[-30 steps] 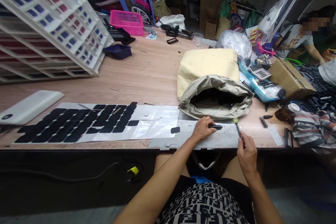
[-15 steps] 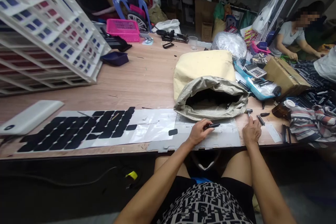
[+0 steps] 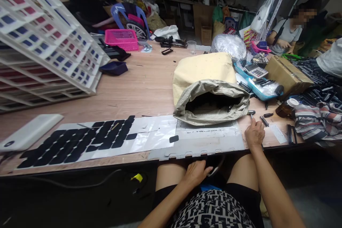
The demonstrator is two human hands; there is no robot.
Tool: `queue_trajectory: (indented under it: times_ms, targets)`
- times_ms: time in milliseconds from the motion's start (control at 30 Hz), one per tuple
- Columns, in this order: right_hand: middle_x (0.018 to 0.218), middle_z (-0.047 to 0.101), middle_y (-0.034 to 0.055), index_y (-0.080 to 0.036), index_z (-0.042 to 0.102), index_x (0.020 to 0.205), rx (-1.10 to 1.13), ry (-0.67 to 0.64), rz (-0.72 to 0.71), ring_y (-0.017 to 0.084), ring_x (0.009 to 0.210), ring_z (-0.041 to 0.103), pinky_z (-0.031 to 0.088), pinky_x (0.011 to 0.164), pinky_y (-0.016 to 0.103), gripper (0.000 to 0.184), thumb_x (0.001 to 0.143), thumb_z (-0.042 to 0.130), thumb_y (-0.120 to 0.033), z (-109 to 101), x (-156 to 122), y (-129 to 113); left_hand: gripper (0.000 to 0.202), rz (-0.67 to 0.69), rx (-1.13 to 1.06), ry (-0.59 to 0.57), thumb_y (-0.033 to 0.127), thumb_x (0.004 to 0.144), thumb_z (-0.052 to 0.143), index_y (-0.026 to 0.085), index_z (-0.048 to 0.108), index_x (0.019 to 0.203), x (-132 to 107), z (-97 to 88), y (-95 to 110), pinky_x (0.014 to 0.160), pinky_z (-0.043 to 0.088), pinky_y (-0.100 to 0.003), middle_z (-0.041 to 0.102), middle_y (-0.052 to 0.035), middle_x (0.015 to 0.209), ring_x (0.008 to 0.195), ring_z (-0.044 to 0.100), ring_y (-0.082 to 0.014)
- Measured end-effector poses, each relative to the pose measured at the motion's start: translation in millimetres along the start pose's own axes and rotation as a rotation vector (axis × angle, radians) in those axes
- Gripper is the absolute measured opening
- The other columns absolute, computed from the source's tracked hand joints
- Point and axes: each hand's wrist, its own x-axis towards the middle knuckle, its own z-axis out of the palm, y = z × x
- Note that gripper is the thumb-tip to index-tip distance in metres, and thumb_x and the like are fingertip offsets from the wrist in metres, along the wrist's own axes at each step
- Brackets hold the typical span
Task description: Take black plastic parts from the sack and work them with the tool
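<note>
My right hand (image 3: 254, 133) rests on the table's front edge, fingers wrapped round the handle of a small hammer (image 3: 251, 113). Below the edge, over my lap, my left hand (image 3: 197, 171) has its fingers apart, with no object visible in it. A curved whitish rim (image 3: 219, 165) shows partly beside it, in shadow. In front of me a grey board (image 3: 211, 142) lies flat along the edge. Behind it a cream sack (image 3: 203, 67) lies with its mouth towards me; its inside is dark. A single black patch (image 3: 174, 138) sits on the board's left part.
Rows of black patches (image 3: 80, 142) cover a white sheet on the left, near a white device (image 3: 32, 131) and a tilted white crate (image 3: 53, 39). To the right are a blue tray (image 3: 263, 92), a cardboard box (image 3: 287, 74), a brown jar (image 3: 287, 108) and a co-worker (image 3: 287, 32).
My left hand has moved from above the board down below the table edge; the black pen-like piece it held is out of sight. My right hand stays with the hammer.
</note>
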Motion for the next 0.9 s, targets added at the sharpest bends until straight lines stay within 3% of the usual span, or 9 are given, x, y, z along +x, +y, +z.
queue_trajectory:
  times_ms: [133,200,333,433,533,633,733,800,900]
  targets:
    - [0.104,0.052,0.0154,-0.014,0.055,0.132,-0.019,0.01,-0.009,0.027,0.096,0.049,0.04,0.072,0.035,0.041,0.094,0.041,-0.02,0.3,-0.6,-0.2,0.027,0.289,-0.216,-0.217,0.045,0.079,0.071,0.028,0.076,0.099,4.5,-57.6,34.4,0.061,0.046,-0.027,0.072,-0.0006,0.071,0.066,0.067,-0.0194]
    - [0.104,0.052,0.0153,-0.013,0.055,0.132,-0.034,0.023,-0.017,0.027,0.096,0.049,0.04,0.072,0.035,0.041,0.095,0.039,-0.02,0.6,-0.5,-0.4,0.034,0.309,-0.378,-0.053,0.05,0.085,0.063,0.024,0.076,0.102,29.9,-93.9,52.0,0.057,0.043,-0.025,0.07,-0.0006,0.068,0.059,0.062,-0.0159]
    - [0.105,0.053,0.0153,-0.013,0.054,0.132,-0.042,0.023,-0.022,0.028,0.097,0.049,0.04,0.071,0.035,0.041,0.095,0.04,-0.021,0.7,0.1,-1.3,0.029,0.066,-0.329,0.546,0.042,0.087,0.06,0.019,0.076,0.094,124.3,-150.9,69.1,0.066,0.046,-0.028,0.075,-0.008,0.083,0.077,0.068,-0.021]
    - [0.105,0.053,0.0153,-0.013,0.053,0.132,-0.041,0.014,-0.015,0.027,0.096,0.049,0.041,0.071,0.034,0.042,0.093,0.042,-0.02,0.2,0.5,-2.1,0.027,-0.215,-0.23,0.544,0.039,0.083,0.065,0.015,0.076,0.087,189.7,-166.4,70.3,0.069,0.048,-0.032,0.075,-0.0159,0.087,0.088,0.07,-0.0291]
    - [0.104,0.053,0.015,-0.012,0.054,0.131,-0.048,0.014,-0.01,0.027,0.096,0.05,0.041,0.071,0.034,0.041,0.093,0.04,-0.02,-0.7,0.9,-3.1,0.027,-0.262,-0.202,0.484,0.038,0.081,0.069,0.014,0.075,0.092,220.8,-166.6,71.3,0.071,0.049,-0.034,0.074,-0.0199,0.101,0.098,0.07,-0.0342]
    - [0.103,0.053,0.0153,-0.012,0.055,0.13,-0.046,0.011,-0.013,0.028,0.096,0.049,0.041,0.071,0.036,0.041,0.093,0.04,-0.02,-1.9,1.5,-3.7,0.028,-0.281,-0.185,0.492,0.036,0.082,0.068,0.015,0.074,0.098,213.5,-165.8,72.9,0.076,0.049,-0.037,0.073,-0.0199,0.108,0.104,0.068,-0.0363]
    - [0.104,0.053,0.0159,-0.013,0.054,0.131,-0.04,0.0,-0.011,0.028,0.096,0.048,0.042,0.071,0.036,0.041,0.093,0.041,-0.021,-2.3,1.4,-3.7,0.029,-0.208,-0.173,0.606,0.038,0.083,0.066,0.017,0.071,0.103,172.8,-161.9,68.6,0.077,0.048,-0.037,0.073,-0.015,0.102,0.096,0.068,-0.0324]
    - [0.105,0.053,0.0157,-0.013,0.054,0.132,-0.039,-0.005,-0.006,0.028,0.097,0.049,0.042,0.072,0.036,0.041,0.094,0.04,-0.021,-1.8,0.6,-3.5,0.027,0.011,-0.184,0.686,0.039,0.086,0.064,0.02,0.069,0.103,135.6,-151.1,59.2,0.075,0.048,-0.033,0.073,-0.0083,0.096,0.086,0.067,-0.0249]
    - [0.105,0.053,0.0153,-0.014,0.054,0.132,-0.034,-0.009,-0.001,0.028,0.098,0.049,0.041,0.073,0.035,0.041,0.095,0.04,-0.022,-0.3,-0.4,-3.9,0.02,0.36,-0.206,0.575,0.037,0.088,0.064,0.023,0.067,0.101,88.6,-121.4,36.5,0.077,0.048,-0.029,0.072,-0.0029,0.097,0.083,0.064,-0.0182]
